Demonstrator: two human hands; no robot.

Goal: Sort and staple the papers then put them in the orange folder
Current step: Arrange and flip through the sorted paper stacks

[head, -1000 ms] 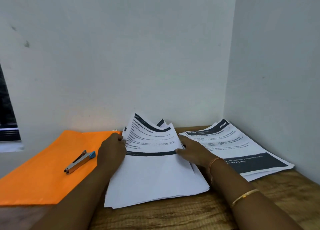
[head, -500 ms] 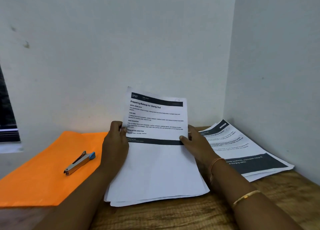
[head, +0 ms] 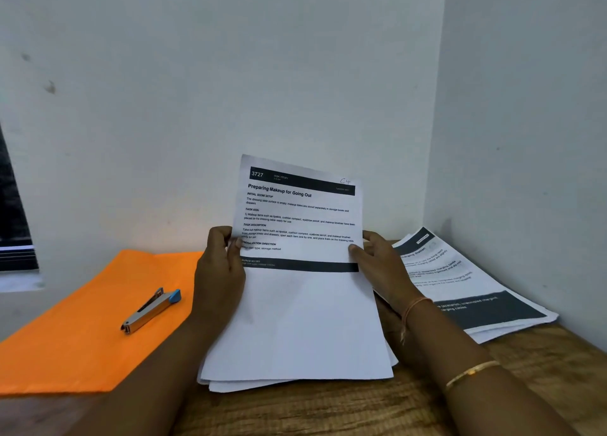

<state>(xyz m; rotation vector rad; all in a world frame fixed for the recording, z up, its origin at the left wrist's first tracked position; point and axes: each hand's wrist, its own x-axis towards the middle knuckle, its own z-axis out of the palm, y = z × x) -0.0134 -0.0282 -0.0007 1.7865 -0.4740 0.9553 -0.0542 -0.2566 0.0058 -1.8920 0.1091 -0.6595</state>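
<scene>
**A:** Where are the arms?

**B:** The left forearm (head: 141,379) and right forearm (head: 476,383) reach in from the bottom edge, angling toward the middle. The left hand (head: 218,271) grips the left edge of a raised sheet of paper (head: 302,225), thumb on its front, back of the hand facing the viewer.

**A:** And the right?

**B:** The right hand (head: 382,264) pinches the opposite edge at the same height, thumb tip pressed on the front. A thread (head: 414,304) and a thin bangle (head: 473,371) circle that arm.

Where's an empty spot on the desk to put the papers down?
The wooden desk is bare along its near edge, in front of the held stack. The orange folder is bare around the stapler. The far right corner is crowded by another paper pile, and the left hand and right hand fill the middle.
</scene>
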